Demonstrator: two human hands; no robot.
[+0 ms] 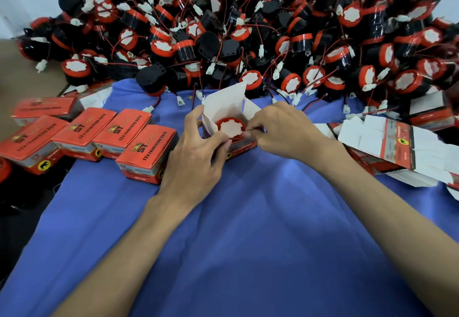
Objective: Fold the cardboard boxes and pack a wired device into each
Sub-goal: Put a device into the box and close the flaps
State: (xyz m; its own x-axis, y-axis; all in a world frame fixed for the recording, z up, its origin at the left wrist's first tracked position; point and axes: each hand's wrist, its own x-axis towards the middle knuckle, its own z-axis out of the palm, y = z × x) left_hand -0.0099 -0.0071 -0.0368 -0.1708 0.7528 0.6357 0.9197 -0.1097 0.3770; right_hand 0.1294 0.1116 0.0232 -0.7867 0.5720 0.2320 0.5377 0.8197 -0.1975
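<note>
head view: the wired device (pixel 232 128) sits in the open box (pixel 224 104) on the blue cloth (pixel 248 217), left hand (pixel 196 152) gripping its left side, right hand (pixel 283 130) pinching its right flap. best to fold side flaps flat first, then the lid.

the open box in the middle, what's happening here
A person is packing. The left hand grips the open box on the blue cloth and the right hand pinches a flap; a device sits inside, lid up. To the left stand closed boxes, to the right lie flat boxes, and loose devices are heaped behind.
</note>
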